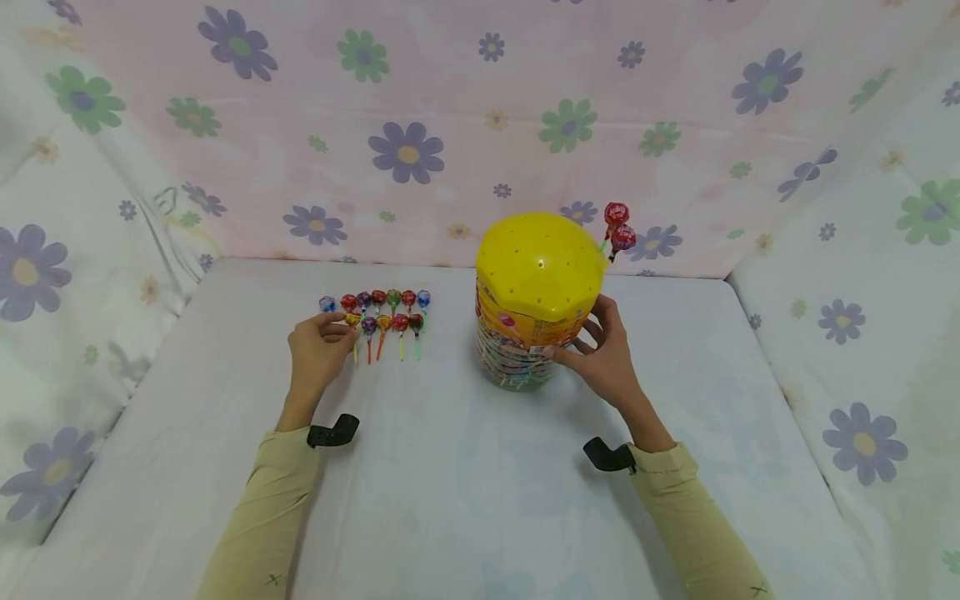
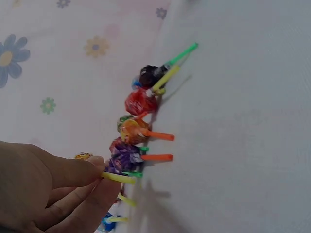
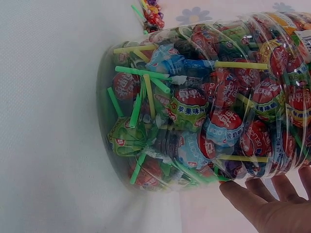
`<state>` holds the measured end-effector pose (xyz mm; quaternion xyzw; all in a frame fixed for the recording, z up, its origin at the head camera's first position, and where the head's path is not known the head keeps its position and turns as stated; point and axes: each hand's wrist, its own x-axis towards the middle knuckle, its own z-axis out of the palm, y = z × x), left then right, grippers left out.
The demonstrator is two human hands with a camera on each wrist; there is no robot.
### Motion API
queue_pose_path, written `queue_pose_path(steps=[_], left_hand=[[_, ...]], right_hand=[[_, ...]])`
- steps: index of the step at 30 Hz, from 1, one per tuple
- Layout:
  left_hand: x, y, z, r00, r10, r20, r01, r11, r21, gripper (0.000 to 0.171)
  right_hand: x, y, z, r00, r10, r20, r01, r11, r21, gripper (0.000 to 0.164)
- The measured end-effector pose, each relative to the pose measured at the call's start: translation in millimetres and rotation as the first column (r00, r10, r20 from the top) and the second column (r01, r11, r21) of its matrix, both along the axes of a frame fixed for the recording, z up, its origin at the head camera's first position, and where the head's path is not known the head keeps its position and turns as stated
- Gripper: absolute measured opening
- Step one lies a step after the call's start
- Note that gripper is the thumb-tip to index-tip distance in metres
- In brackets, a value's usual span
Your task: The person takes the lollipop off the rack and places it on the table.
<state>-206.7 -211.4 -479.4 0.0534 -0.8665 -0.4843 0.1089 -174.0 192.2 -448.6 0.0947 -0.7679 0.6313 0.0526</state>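
Note:
My left hand (image 1: 318,350) pinches a lollipop (image 1: 352,318) with a yellow-orange wrapper between thumb and fingers. In the left wrist view its yellow stick (image 2: 119,178) sticks out past the fingertips. Around it lie two rows of lollipops in bright wrappers, among them a purple one (image 1: 368,326) and a red one (image 1: 401,322). My right hand (image 1: 606,360) grips the right side of a clear plastic jar (image 1: 517,354), thumb in front and fingers behind. Through its ridged wall show many wrapped lollipops (image 3: 189,103). A yellow lid (image 1: 542,260) with small holes tops the jar.
Two red lollipops (image 1: 617,215) stand up from the right edge of the lid. The table bears a white cloth (image 1: 450,467), and flowered cloth (image 1: 405,92) hangs behind it and at both sides. A black mount (image 1: 333,431) sits at each wrist.

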Motion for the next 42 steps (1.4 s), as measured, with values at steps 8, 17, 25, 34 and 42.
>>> queue_pose_path(steps=[8, 17, 25, 34, 42], left_hand=[[-1.1, -9, -14.6, 0.996, 0.02, 0.092, -0.011, 0.995, -0.095, 0.036], [-5.7, -12, -22.8, 0.998, -0.003, 0.061, 0.012, 0.991, -0.136, 0.039], [-4.2, -14, -17.6, 0.999, -0.024, 0.035, 0.03, 0.987, -0.16, 0.042], [9.5, 10, 16.4, 0.963, -0.13, -0.234, 0.127, 0.991, -0.031, 0.04], [23.6, 67, 76.3, 0.861, -0.247, -0.444, 0.364, 0.91, 0.199, 0.038]], right_hand=[[0.6, -1, -0.4, 1.0, 0.0, 0.0, 0.0, 1.0, 0.002, 0.083], [0.1, -2, -0.6, 1.0, 0.005, -0.004, -0.006, 1.0, -0.004, 0.081], [1.0, -1, 0.6, 1.0, 0.002, -0.003, -0.002, 1.0, 0.002, 0.082], [-0.3, 0, 2.5, 1.0, 0.012, -0.011, -0.012, 1.0, 0.001, 0.083], [0.9, -1, 1.3, 1.0, -0.009, 0.016, 0.009, 1.0, -0.009, 0.081]])
